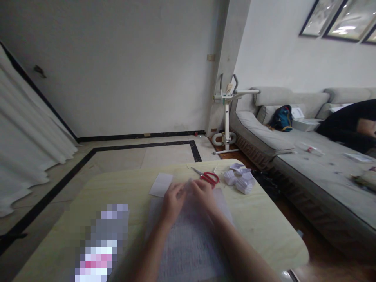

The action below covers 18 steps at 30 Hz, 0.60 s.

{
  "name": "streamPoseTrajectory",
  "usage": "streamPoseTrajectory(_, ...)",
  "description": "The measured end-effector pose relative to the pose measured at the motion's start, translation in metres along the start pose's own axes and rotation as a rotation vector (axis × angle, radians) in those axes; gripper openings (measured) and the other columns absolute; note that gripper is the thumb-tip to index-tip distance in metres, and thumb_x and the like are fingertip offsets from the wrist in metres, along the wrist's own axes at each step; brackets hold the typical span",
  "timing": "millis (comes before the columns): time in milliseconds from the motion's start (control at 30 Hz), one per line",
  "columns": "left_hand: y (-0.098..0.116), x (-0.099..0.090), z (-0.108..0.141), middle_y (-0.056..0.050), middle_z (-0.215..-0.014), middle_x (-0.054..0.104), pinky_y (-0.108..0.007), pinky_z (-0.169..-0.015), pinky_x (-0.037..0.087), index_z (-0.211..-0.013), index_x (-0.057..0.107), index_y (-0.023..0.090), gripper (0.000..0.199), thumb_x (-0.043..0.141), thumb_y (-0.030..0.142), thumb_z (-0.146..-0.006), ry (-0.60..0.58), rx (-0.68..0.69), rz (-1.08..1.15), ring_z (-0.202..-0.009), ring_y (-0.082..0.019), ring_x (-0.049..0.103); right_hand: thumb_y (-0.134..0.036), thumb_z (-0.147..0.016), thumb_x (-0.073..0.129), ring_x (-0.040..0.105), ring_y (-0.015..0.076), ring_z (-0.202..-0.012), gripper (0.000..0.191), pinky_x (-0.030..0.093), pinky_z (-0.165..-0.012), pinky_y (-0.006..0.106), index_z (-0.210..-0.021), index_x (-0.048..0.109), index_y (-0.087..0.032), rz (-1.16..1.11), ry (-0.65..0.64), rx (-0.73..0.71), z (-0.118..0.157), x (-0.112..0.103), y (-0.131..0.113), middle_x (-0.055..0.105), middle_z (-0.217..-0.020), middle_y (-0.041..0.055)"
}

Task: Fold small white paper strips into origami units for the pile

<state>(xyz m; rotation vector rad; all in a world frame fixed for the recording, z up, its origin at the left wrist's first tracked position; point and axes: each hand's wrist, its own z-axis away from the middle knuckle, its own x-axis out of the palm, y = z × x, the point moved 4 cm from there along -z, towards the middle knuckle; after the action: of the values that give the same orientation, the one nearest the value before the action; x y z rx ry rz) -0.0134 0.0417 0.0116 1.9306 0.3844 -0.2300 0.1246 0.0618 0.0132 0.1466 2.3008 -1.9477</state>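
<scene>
My left hand (175,196) and my right hand (203,192) meet above the middle of the table, fingertips close together. Between them they pinch a small piece of white paper (190,181), mostly hidden by the fingers and blurred. Beneath my forearms lies a large printed sheet (188,250), its print too smeared to read. A blank white slip of paper (161,185) rests just left of my left hand. Red-handled scissors (209,178) lie beyond my right hand, blades pointing away to the left. Several folded white paper pieces (242,181) are heaped to their right.
The pale table (264,227) has rounded corners. A pixelated object (101,243) lies at its left. On the right stands a long grey sofa (323,172) with a backpack (282,118) and a person in dark clothing (349,121). White exercise equipment (226,117) stands by the wall.
</scene>
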Motion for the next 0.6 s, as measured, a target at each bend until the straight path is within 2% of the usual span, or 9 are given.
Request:
streamPoseTrajectory(100, -0.001, -0.002, -0.002, -0.008, -0.090, 0.065, -0.030, -0.074, 0.049, -0.101, 0.069, 0.018, 0.029, 0.058, 0.034, -0.079, 0.007, -0.045, 0.032, -0.083, -0.019, 0.061, -0.040, -0.082, 0.048, 0.047, 0.0129, -0.052, 0.033, 0.035, -0.047, 0.023, -0.065, 0.063, -0.017, -0.062, -0.094, 0.021, 0.001, 0.003, -0.002, 0.054, -0.054, 0.0001)
streamPoseTrajectory(200, -0.006, -0.003, -0.004, -0.008, -0.093, 0.068, -0.031, -0.078, 0.049, -0.099, 0.070, 0.018, 0.030, 0.058, 0.036, -0.078, 0.009, -0.116, 0.100, -0.087, -0.021, 0.061, -0.043, -0.082, 0.048, 0.047, 0.0124, -0.053, 0.033, 0.035, -0.047, 0.022, -0.066, 0.062, -0.018, -0.119, -0.160, 0.055, 0.003, 0.005, -0.003, 0.053, -0.055, -0.0003)
streamPoseTrajectory(400, -0.006, -0.002, -0.004, -0.008, -0.096, 0.071, -0.031, -0.082, 0.048, -0.093, 0.071, 0.016, 0.030, 0.060, 0.037, -0.075, 0.010, -0.232, 0.195, -0.091, -0.022, 0.063, -0.046, -0.078, 0.054, 0.047, 0.0113, -0.052, 0.031, 0.037, -0.050, 0.022, -0.072, 0.061, -0.017, -0.385, -0.176, 0.211, 0.003, 0.010, 0.003, 0.053, -0.059, -0.0006)
streamPoseTrajectory(500, -0.002, -0.001, -0.002, -0.008, -0.095, 0.071, -0.032, -0.081, 0.049, -0.092, 0.071, 0.015, 0.029, 0.060, 0.036, -0.075, -0.010, -0.253, 0.234, -0.090, -0.022, 0.064, -0.044, -0.076, 0.058, 0.048, 0.0107, -0.052, 0.027, 0.036, -0.049, 0.021, -0.070, 0.061, -0.018, -0.520, -0.212, 0.223, 0.003, 0.012, 0.003, 0.055, -0.061, -0.0009)
streamPoseTrajectory(600, 0.000, 0.001, -0.002, -0.008, -0.096, 0.071, -0.032, -0.082, 0.049, -0.093, 0.071, 0.015, 0.029, 0.060, 0.036, -0.075, -0.043, -0.259, 0.275, -0.090, -0.022, 0.064, -0.045, -0.077, 0.056, 0.050, 0.0118, -0.053, 0.028, 0.037, -0.049, 0.022, -0.072, 0.063, -0.018, -0.496, -0.251, 0.201, 0.004, 0.012, 0.001, 0.058, -0.063, 0.0001)
